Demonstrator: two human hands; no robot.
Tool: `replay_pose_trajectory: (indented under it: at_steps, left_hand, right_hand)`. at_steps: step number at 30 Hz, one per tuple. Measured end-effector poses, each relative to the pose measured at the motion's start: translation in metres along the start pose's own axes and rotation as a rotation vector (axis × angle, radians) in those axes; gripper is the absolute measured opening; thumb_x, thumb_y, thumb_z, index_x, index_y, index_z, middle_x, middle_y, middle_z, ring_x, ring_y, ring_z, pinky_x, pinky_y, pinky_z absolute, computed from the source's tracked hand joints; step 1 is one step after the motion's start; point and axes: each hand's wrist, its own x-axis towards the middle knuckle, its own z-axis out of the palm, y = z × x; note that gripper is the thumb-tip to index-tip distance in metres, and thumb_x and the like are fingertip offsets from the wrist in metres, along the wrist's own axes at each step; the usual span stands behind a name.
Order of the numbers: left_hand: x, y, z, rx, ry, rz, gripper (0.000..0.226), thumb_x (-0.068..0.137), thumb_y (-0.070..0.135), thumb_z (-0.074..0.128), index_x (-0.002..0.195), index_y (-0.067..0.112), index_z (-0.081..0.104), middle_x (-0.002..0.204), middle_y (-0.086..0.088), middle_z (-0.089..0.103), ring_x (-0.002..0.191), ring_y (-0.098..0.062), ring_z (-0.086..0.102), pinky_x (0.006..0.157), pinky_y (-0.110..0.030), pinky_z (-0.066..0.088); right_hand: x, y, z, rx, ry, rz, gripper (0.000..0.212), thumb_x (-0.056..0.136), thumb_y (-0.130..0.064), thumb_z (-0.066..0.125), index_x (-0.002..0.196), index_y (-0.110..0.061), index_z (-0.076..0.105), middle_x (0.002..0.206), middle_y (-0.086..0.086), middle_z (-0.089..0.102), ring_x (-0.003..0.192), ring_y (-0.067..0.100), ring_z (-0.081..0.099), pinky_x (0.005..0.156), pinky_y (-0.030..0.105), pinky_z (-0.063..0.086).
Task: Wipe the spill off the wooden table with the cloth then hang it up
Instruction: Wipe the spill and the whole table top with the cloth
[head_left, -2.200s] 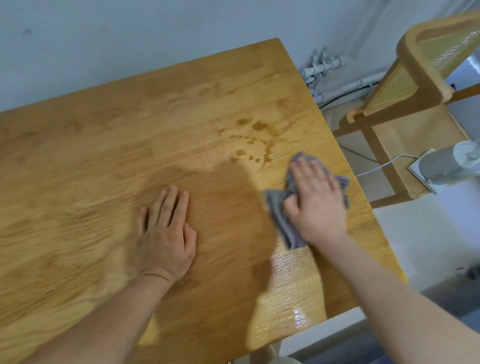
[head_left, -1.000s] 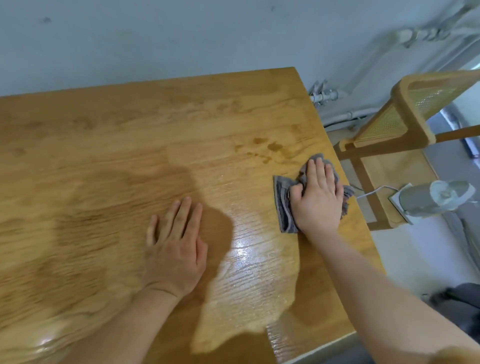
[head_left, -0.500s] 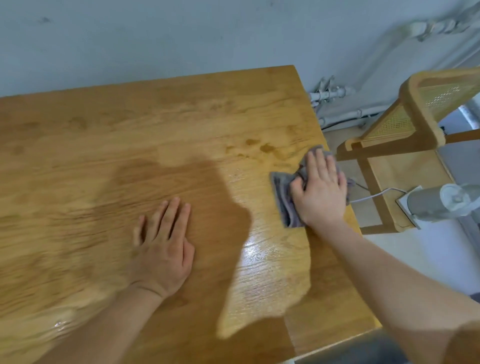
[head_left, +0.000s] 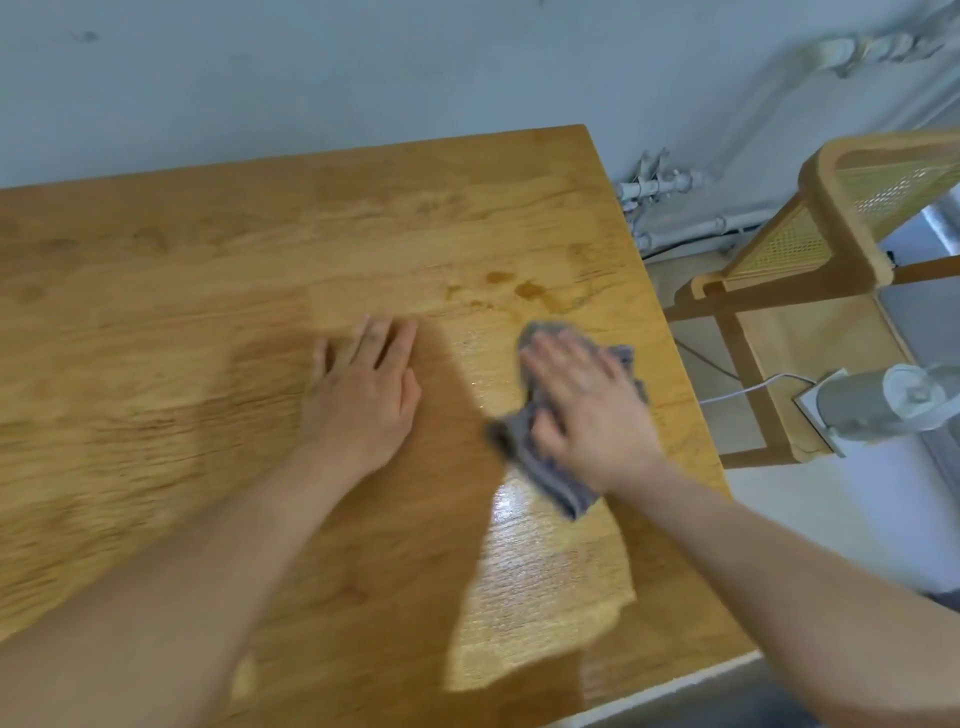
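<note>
A wooden table (head_left: 156, 291) fills most of the view. Brown spill drops (head_left: 524, 289) lie near its right side, just beyond my right hand. My right hand (head_left: 587, 410) presses flat on a crumpled grey cloth (head_left: 561, 483), which shows at the fingertips and below the palm. The hand is motion-blurred. My left hand (head_left: 363, 395) rests flat on the table, fingers together, holding nothing, to the left of the cloth. A wet sheen shows on the wood below the cloth.
A wooden chair with a cane back (head_left: 841, 234) stands right of the table. A grey-white device (head_left: 883, 405) with a white cable sits on its seat. White pipes (head_left: 665, 208) run along the wall behind the table's right edge (head_left: 670, 332).
My right hand has slid the cloth left and toward me, away from the table's right edge. The spill drops remain beyond it. My left hand stays flat on the table.
</note>
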Motion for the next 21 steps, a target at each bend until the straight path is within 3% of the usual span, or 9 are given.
replay_pose_trajectory:
  at_steps: [3,6,10,13,15,18,21]
  left_hand:
    - [0.002,-0.004,0.007,0.002,0.085,-0.036,0.055,0.097,0.036,0.018,0.15,0.023,0.023,0.158,0.0,0.02,0.145,-0.017,0.014,0.116,-0.048,0.01]
    - [0.001,-0.002,0.011,-0.016,0.113,-0.035,0.055,0.094,0.036,0.025,0.146,0.022,0.032,0.155,-0.001,0.029,0.143,-0.019,0.023,0.114,-0.05,0.016]
    - [0.001,-0.002,0.01,-0.015,0.121,-0.038,0.055,0.091,0.033,0.028,0.143,0.02,0.039,0.153,-0.001,0.033,0.141,-0.019,0.028,0.112,-0.05,0.019]
    - [0.002,-0.005,0.01,-0.024,0.125,-0.033,0.056,0.09,0.032,0.027,0.143,0.02,0.041,0.152,-0.001,0.035,0.14,-0.019,0.03,0.112,-0.049,0.018]
    - [0.003,-0.006,0.01,-0.033,0.133,-0.04,0.056,0.09,0.032,0.029,0.143,0.02,0.04,0.152,-0.001,0.035,0.141,-0.019,0.029,0.113,-0.048,0.017]
    - [0.003,-0.005,0.011,-0.031,0.125,-0.04,0.055,0.09,0.031,0.029,0.143,0.02,0.04,0.152,-0.001,0.035,0.141,-0.018,0.029,0.114,-0.048,0.016]
    - [0.005,-0.006,0.01,-0.037,0.125,-0.049,0.056,0.09,0.032,0.029,0.143,0.02,0.04,0.152,-0.001,0.036,0.141,-0.018,0.029,0.114,-0.048,0.016]
  right_hand:
    - [0.015,0.036,-0.005,0.054,0.153,0.403,0.066,0.091,-0.042,0.028,0.153,-0.02,0.028,0.161,-0.002,0.021,0.15,0.017,0.012,0.121,0.046,0.011]
    - [0.021,-0.007,0.007,0.108,0.213,0.545,0.064,0.092,-0.038,0.03,0.153,-0.019,0.027,0.162,-0.002,0.02,0.15,0.018,0.011,0.121,0.047,0.008]
    - [0.01,-0.098,0.024,0.107,0.172,0.097,0.062,0.087,-0.038,0.039,0.147,-0.021,0.042,0.156,-0.004,0.035,0.146,0.016,0.025,0.118,0.048,0.022]
    - [0.02,-0.066,0.015,0.108,0.141,-0.109,0.06,0.085,-0.035,0.047,0.142,-0.02,0.049,0.151,-0.002,0.043,0.144,0.017,0.032,0.117,0.045,0.026]
    - [0.035,-0.017,0.004,0.087,0.161,0.041,0.062,0.084,-0.035,0.045,0.143,-0.016,0.047,0.152,0.003,0.042,0.144,0.022,0.031,0.115,0.048,0.027]
    - [0.056,0.033,-0.009,0.062,0.163,0.438,0.066,0.09,-0.038,0.034,0.151,-0.015,0.031,0.16,0.003,0.026,0.149,0.02,0.017,0.12,0.047,0.013]
    - [0.067,0.0,-0.003,0.085,0.2,0.591,0.068,0.089,-0.037,0.03,0.153,-0.015,0.027,0.161,0.003,0.023,0.149,0.022,0.014,0.12,0.048,0.011]
